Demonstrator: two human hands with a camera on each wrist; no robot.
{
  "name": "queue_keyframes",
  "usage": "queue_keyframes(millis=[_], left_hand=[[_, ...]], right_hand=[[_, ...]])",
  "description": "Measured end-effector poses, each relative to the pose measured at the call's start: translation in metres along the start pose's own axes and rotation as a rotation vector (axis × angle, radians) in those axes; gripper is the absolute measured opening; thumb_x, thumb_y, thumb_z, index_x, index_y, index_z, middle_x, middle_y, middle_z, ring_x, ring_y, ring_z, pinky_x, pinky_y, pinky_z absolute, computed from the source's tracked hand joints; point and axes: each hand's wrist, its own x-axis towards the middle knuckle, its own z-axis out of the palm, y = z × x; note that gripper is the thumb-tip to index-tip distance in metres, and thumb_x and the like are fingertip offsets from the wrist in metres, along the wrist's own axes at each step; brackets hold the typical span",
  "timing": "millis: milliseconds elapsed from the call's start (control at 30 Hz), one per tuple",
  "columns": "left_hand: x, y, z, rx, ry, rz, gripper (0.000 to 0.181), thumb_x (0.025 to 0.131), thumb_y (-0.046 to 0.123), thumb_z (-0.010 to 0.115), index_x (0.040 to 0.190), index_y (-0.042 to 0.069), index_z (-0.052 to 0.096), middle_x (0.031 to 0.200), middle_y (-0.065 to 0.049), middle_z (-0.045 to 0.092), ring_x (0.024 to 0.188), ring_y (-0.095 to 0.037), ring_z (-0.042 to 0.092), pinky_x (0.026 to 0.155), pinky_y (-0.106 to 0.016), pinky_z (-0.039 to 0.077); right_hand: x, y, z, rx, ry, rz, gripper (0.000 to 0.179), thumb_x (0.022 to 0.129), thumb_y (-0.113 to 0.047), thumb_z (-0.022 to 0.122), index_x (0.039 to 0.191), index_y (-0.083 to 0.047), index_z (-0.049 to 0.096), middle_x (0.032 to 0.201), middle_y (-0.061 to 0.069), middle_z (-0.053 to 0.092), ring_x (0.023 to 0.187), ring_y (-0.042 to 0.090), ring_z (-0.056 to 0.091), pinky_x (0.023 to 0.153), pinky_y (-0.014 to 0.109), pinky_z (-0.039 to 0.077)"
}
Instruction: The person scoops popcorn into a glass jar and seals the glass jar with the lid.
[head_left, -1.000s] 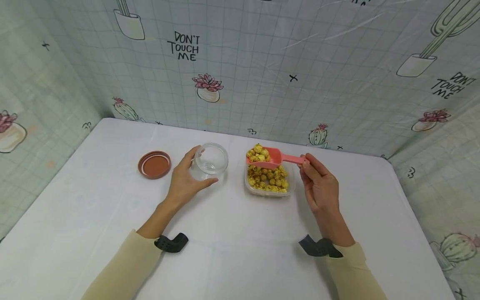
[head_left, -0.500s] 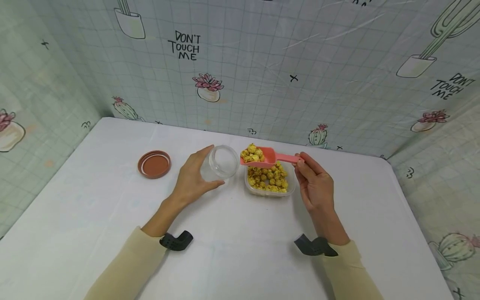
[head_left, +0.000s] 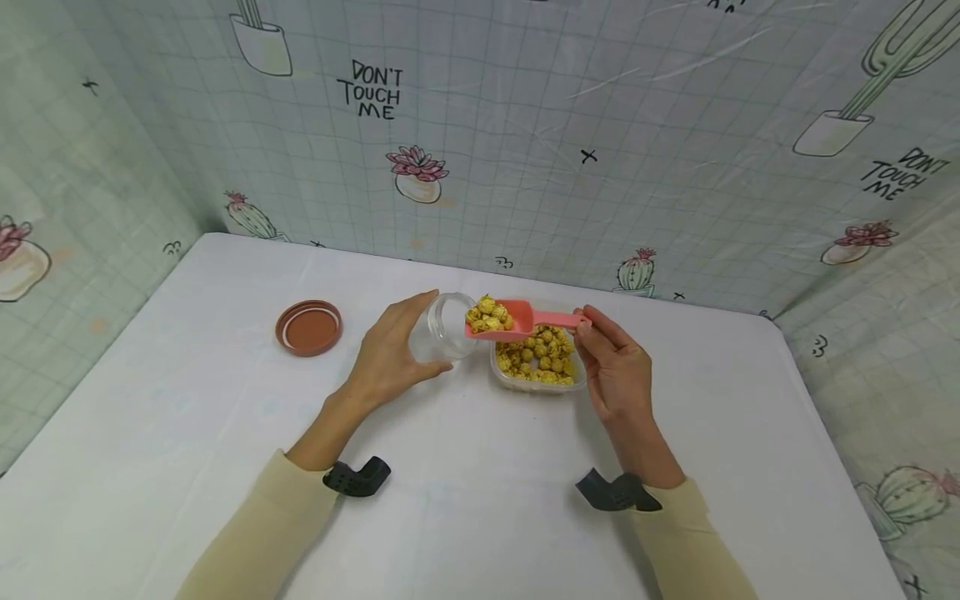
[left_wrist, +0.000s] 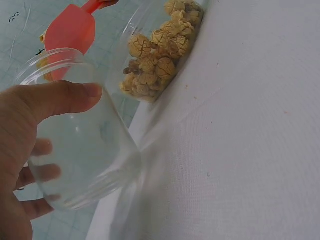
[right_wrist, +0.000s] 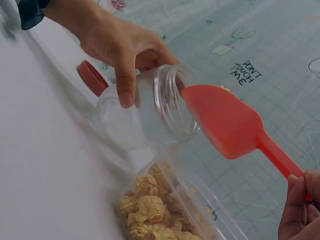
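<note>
Presently | left fingers [head_left: 412, 308] hold tilted jar [left_wrist: 95, 140] | right fingers [head_left: 607, 325] pinch scoop [head_left: 519, 322] at jar's mouth | tabletop's [head_left: 465, 508] far edge close, more room nearside | printed sheeting [head_left: 510, 167] behind

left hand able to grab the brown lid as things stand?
Probably not: the left hand is holding the clear jar. Otherwise the way looks free; the brown lid lies close to its left, with nothing visible between.

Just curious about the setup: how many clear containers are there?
2: the jar, tilted in the left hand, and the tub of popcorn on the table. The scoop partly hides the tub from above; no others show.
</note>
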Motion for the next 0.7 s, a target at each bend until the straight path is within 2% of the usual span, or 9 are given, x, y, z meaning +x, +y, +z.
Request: queue_keyframes(millis=[167, 333, 700], left_hand=[[-0.0008, -0.0002, 0.0006, 0.007, 0.001, 0.021, 0.096, 0.062, 0.021, 0.092, 0.143, 0.011, 0.042, 0.139, -0.012, 0.047, 0.126, -0.030, 0.044, 0.101, -0.054, 0.042], [-0.0015, 0.0003, -0.0001, 0.026, -0.012, 0.021, 0.097, 0.062, 0.023, 0.092, 0.143, 0.011, 0.041, 0.140, -0.013, 0.047, 0.127, -0.031, 0.044, 0.100, -0.054, 0.043], [-0.0010, 0.0011, -0.0015, 0.037, -0.014, 0.023, 0.098, 0.062, 0.024, 0.092, 0.144, 0.012, 0.040, 0.141, -0.012, 0.046, 0.128, -0.029, 0.043, 0.100, -0.051, 0.043]], right_hand=[[-0.0005, 0.0042, 0.0003, -0.034, -0.035, -0.013, 0.041, 0.085, -0.002, 0.069, 0.125, 0.004, 0.060, 0.120, 0.013, 0.064, 0.105, 0.021, 0.064, 0.089, 0.027, 0.052], [-0.0017, 0.0050, 0.0014, -0.062, -0.055, -0.017, 0.037, 0.085, -0.003, 0.070, 0.121, 0.002, 0.064, 0.120, 0.012, 0.064, 0.106, 0.020, 0.063, 0.089, 0.028, 0.051], [-0.0016, -0.0034, 0.0066, -0.191, -0.123, -0.055, 0.043, 0.088, -0.004, 0.068, 0.128, 0.006, 0.057, 0.122, 0.013, 0.063, 0.109, 0.021, 0.062, 0.092, 0.029, 0.050]])
